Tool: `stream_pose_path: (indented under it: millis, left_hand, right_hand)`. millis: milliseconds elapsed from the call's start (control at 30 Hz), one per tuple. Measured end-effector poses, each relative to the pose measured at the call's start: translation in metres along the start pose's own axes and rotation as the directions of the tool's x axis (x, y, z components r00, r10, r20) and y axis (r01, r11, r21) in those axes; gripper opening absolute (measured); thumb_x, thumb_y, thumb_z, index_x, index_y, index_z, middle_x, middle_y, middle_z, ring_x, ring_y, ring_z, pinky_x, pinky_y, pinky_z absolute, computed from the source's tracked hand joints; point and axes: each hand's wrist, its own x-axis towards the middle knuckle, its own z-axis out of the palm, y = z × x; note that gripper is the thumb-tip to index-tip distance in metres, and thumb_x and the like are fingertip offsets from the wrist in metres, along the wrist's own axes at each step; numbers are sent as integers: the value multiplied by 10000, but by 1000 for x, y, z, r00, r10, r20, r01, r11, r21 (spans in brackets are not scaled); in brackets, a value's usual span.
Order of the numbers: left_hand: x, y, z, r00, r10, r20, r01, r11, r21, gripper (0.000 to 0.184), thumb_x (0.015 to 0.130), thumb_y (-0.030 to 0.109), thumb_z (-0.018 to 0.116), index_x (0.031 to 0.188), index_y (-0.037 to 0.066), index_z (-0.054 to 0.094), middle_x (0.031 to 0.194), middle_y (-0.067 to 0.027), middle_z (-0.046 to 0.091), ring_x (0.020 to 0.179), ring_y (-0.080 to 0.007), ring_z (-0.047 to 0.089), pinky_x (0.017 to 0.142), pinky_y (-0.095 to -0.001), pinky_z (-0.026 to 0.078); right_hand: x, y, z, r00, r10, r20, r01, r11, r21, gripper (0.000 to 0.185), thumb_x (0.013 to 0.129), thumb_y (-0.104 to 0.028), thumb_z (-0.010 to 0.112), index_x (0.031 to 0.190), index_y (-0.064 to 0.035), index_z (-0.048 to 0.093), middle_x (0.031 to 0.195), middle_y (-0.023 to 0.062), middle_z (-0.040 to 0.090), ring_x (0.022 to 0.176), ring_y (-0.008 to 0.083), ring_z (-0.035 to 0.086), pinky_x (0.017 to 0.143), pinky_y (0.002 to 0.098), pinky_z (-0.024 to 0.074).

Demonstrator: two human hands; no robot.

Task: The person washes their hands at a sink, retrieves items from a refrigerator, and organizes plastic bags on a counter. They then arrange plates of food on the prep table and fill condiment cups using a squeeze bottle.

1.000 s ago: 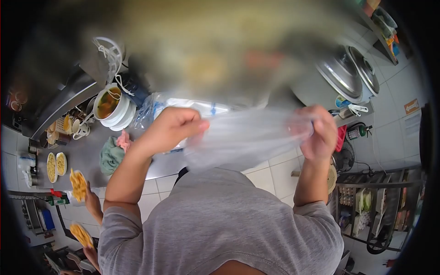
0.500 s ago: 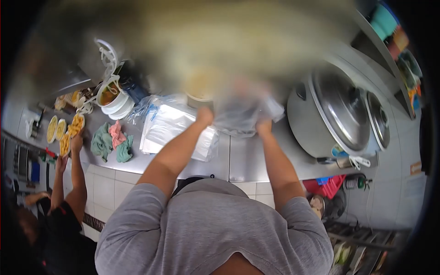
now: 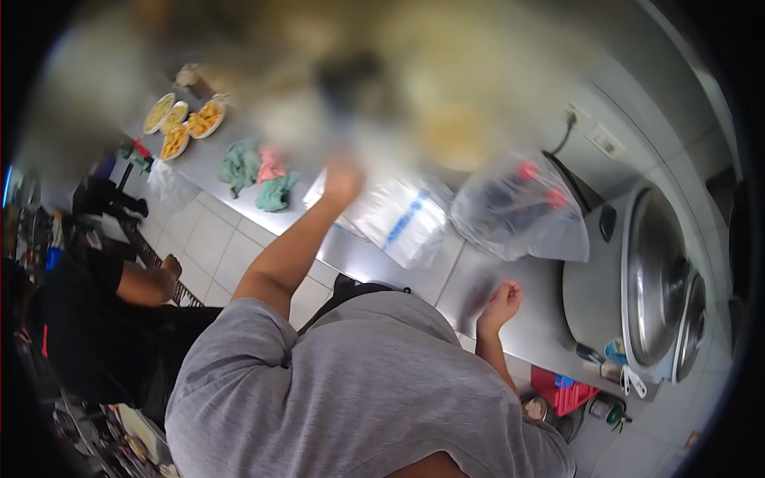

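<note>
My left hand [image 3: 344, 182] is over the stack of white plastic bags [image 3: 406, 219] on the steel counter. It is blurred, and I cannot make out its fingers. My right hand [image 3: 500, 307] is apart from everything at the counter's front edge, fingers curled in and nothing visible in them. Between the stack and a large grey pot [image 3: 594, 279], a clear plastic bag [image 3: 518, 211] sits on the counter with dark contents and two red spots showing through. Behind the stack, a pale yellowish round shape [image 3: 458, 135] is smeared by the blurred upper view.
Green and pink cloths [image 3: 271, 163] lie left of the stack. Several food containers [image 3: 175, 142] stand at the counter's far left. A person in black [image 3: 96, 319] is at my left. Lidded pots fill the right end, below a wall socket [image 3: 604, 142].
Both hands have let go of the clear bag, which now stands beside the pot. My right hand has drawn back toward me; my left is over the stack. The view has turned left.
</note>
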Motion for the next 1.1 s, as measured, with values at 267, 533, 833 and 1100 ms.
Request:
stream_pose_path:
  millis: [267,533,833,1100]
  left_hand:
    - [8,58,-169,874,247,419,69,790,-609,193,667,9,635,838,65,565,897,-73,650,892,-305,619,771,-367,474]
    - [8,37,-276,896,347,278,65,516,-854,228,773,106,723,979,61,633,996,-46,668,906,-151,634,786,-288,486]
    - [36,62,-304,886,417,202,-46,512,-858,159,799,114,706,885,45,592,910,-71,654,816,-181,620,704,-294,473]
    - [76,99,-274,938,329,106,220,-332,-917,198,865,124,645,1014,72,525,758,7,578,726,-69,530,670,-236,441]
  right_hand:
    - [-56,-136,207,325,-566,757,945,232,-232,303,706,-92,762,948,-28,591,836,50,623,717,161,594,684,274,476]
    - [-90,-225,216,370,-141,918,669,727,-158,150,719,-48,735,809,5,628,773,95,638,730,223,616,701,310,486]
    - [-100,-277,200,344,-677,650,893,450,-4,164,708,18,718,823,12,602,838,87,606,768,208,568,734,296,450]
    - [-71,-276,146,57,40,998,638,767,-67,183,731,-117,757,784,-25,608,816,48,624,777,167,574,766,330,449]
